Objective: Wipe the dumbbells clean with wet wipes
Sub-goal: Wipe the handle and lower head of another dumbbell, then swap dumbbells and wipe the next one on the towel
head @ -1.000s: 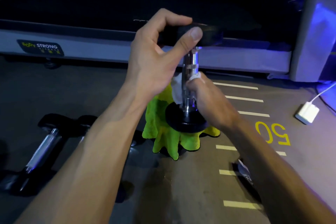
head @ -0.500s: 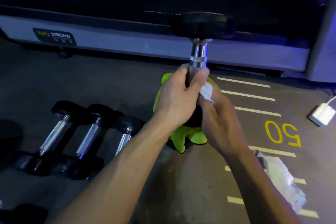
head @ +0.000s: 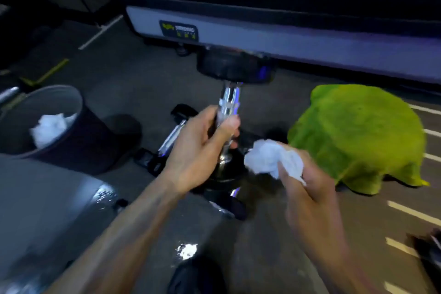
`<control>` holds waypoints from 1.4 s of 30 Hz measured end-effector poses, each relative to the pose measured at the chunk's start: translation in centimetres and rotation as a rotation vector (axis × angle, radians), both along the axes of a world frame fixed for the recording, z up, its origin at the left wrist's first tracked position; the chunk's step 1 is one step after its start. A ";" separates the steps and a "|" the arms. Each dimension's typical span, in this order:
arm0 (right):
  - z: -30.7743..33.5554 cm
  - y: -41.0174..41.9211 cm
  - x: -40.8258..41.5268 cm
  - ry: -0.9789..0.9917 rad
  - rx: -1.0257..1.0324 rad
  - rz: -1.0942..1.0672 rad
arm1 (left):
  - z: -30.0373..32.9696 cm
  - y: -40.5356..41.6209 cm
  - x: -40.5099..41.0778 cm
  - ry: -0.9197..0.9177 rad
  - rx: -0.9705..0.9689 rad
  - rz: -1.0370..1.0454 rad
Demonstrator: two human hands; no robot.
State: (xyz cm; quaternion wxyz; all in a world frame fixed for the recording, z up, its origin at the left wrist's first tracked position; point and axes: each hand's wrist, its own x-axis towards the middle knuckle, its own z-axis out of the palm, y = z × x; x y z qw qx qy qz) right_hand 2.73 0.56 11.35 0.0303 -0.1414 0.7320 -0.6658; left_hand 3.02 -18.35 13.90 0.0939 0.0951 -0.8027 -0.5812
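The heavy, stiff dumbbell (head: 229, 112) is held upright at its chrome handle by the left hand (head: 202, 148), while the crumpled wet wipe (head: 269, 159) is pinched by the right hand (head: 307, 188) just beside that grip.

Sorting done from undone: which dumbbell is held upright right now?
The dumbbell gripped at its chrome handle by the left hand; it stands vertical, while the other dumbbell lies on the floor behind.

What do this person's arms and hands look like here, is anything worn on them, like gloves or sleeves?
Nothing is worn that shows. The left hand and right hand are bare, with no gloves, and no rings or watch can be seen. Both forearms are bare from wrist to the picture's lower edge, with no sleeve in view. The picture is dim and blurred, so small marks cannot be told.
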 end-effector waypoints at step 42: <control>-8.2 -6.2 8.1 -0.666 0.129 0.358 | -19.3 -20.1 21.7 -0.932 -0.521 0.131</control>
